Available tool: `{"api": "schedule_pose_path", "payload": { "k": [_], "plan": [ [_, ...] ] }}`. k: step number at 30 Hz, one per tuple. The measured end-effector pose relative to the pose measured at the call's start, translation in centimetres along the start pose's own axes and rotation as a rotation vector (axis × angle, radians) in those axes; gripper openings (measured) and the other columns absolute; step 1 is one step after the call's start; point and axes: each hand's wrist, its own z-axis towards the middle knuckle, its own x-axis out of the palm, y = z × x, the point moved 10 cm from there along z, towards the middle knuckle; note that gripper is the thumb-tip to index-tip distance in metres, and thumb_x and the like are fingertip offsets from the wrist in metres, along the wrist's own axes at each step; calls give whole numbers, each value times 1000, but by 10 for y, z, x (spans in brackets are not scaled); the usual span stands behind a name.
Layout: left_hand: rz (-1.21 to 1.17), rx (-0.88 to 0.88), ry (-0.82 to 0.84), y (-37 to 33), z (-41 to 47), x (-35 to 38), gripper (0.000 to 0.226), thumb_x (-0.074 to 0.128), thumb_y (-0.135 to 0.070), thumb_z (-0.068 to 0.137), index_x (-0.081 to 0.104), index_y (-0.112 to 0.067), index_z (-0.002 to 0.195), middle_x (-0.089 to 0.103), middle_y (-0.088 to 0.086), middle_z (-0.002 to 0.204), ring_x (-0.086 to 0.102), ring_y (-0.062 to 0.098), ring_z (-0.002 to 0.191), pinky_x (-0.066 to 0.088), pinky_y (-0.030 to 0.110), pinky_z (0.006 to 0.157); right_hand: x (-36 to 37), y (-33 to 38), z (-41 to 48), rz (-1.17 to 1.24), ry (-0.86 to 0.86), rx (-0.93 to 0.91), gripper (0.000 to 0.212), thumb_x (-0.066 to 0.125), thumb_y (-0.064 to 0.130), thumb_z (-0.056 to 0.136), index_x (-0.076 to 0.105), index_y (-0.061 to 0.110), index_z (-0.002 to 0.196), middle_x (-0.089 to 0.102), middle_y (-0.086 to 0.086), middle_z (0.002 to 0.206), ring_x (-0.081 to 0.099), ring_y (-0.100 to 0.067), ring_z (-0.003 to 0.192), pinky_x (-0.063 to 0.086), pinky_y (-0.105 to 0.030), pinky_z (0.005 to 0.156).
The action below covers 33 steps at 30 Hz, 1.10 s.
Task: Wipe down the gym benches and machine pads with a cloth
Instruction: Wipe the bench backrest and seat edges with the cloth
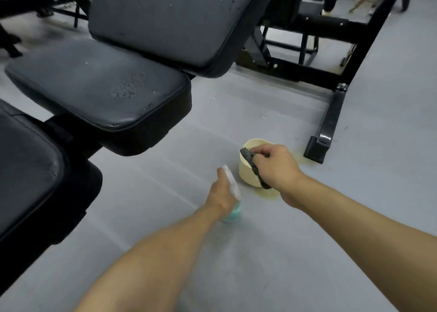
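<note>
Right grip [276,167]: curling round a dark cloth [254,167], holding it at the rim of a cream bowl [246,173]. The cloth is hanging down the bowl's near side.
Left grip [218,195]: wrapping round a spray bottle [231,184] of teal liquid, just beside the bowl.
Bowl: standing on the grey floor [260,252], with a yellowish puddle [268,193] lying around its base.
Black seat pad [101,91] and back pad [170,20]: sitting up left, apart from both grips.

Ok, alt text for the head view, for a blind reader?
Over a grey gym floor, the right hand grips a dark cloth at a cream bowl, while the left hand holds a teal spray bottle. A black padded bench stands at left.
</note>
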Motion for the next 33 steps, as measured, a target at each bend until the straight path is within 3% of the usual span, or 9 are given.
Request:
{"api": "schedule_pose_path", "payload": {
  "k": [3, 8, 14, 18, 20, 23, 28, 31, 33],
  "plan": [
    [54, -31, 36, 12, 5, 4, 63, 61, -2, 90, 26, 1, 142, 59, 20, 119, 59, 32, 101, 44, 30, 83, -5, 7, 0, 22, -44, -48, 31, 43, 6, 94, 69, 22, 97, 55, -1, 62, 45, -17, 49, 36, -21, 42],
    [149, -146, 177, -18, -14, -28, 84, 56, -10, 96, -4, 0, 154, 37, 19, 151, 43, 32, 136, 36, 32, 108, -21, 68, -15, 51, -142, -167, 31, 44, 6, 93, 67, 26, 87, 55, -1, 62, 47, -16, 50, 38, -25, 47],
    [263, 335, 73, -191, -67, -148, 43, 44, -6, 95, 40, -9, 138, 55, 14, 132, 53, 33, 120, 44, 34, 87, -29, 204, -43, 35, -255, -363, 32, 46, 7, 88, 68, 27, 76, 57, 3, 58, 48, -18, 53, 40, -25, 48],
    [386, 528, 12, -239, -94, -235, 27, 47, -4, 91, 58, -12, 114, 60, 7, 117, 57, 28, 108, 48, 35, 83, -33, 269, -52, 24, -342, -436, 27, 46, 9, 93, 69, 23, 94, 58, 9, 67, 48, -7, 58, 39, -15, 43],
    [372, 553, -107, -227, -95, -290, 26, 46, -1, 88, 64, -17, 99, 64, 4, 109, 60, 25, 104, 47, 31, 83, -25, 282, -48, 72, -341, -434, 27, 47, 10, 93, 70, 22, 96, 60, 8, 69, 50, -6, 58, 42, -18, 48],
    [307, 398, -314, -164, -75, -374, 29, 42, -5, 88, 63, -23, 97, 65, 3, 109, 61, 26, 103, 50, 34, 90, 16, 287, -33, 88, -186, -438, 22, 51, 11, 93, 72, 17, 93, 62, 4, 71, 52, -6, 56, 43, -20, 53],
    [544, -41, -413, -41, -51, -439, 44, 37, -25, 97, 41, -18, 141, 45, 14, 144, 45, 37, 130, 38, 49, 108, 82, 305, -10, -19, -22, -541, 15, 59, 12, 89, 73, 18, 91, 58, 4, 59, 45, -3, 38, 37, -15, 39],
    [581, 16, -474, -28, -53, -447, 41, 32, -29, 95, 50, -11, 128, 52, 10, 138, 47, 32, 126, 39, 44, 104, 120, 322, 7, -71, 34, -592, 18, 58, 14, 89, 72, 20, 98, 58, 6, 61, 46, -4, 37, 38, -18, 40],
    [536, 97, -461, -24, -55, -449, 55, 26, -34, 86, 53, -11, 128, 52, 7, 139, 48, 28, 129, 37, 39, 107, 147, 339, 17, -151, 66, -655, 19, 59, 16, 90, 72, 20, 102, 62, 9, 70, 51, 1, 40, 39, -15, 42]
  ]
}}
